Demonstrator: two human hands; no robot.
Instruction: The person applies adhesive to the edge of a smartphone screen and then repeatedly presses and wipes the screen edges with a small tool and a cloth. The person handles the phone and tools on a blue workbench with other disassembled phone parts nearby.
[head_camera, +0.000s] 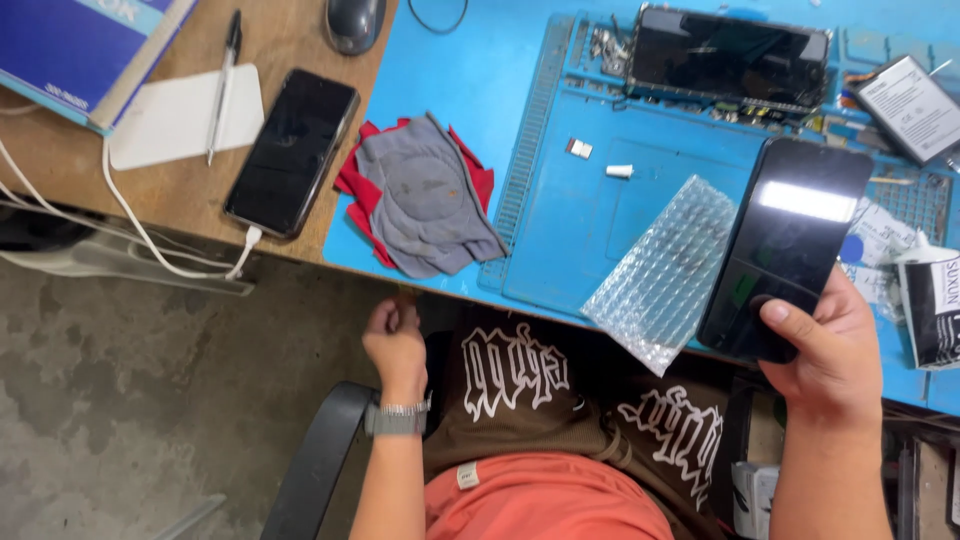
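Note:
My right hand (832, 357) grips the lower end of a black smartphone (787, 243), thumb pressed on its dark glossy screen, holding it over the blue work mat (560, 200). A clear bubble-wrap pouch (666, 270) lies on the mat just left of that phone, overhanging the desk edge. My left hand (394, 341), with a metal watch at the wrist, is curled into a loose fist below the desk edge and holds nothing. It is nearest the grey and red cloth (425, 195) lying on the mat.
A second black phone (292, 150) on a white cable lies on the wooden desk, beside a pen (222, 85) on a white pad. A computer mouse (354, 22), a dark device (728, 56), a battery (910, 105) and small parts sit further back. A chair armrest (320, 460) stands at lower left.

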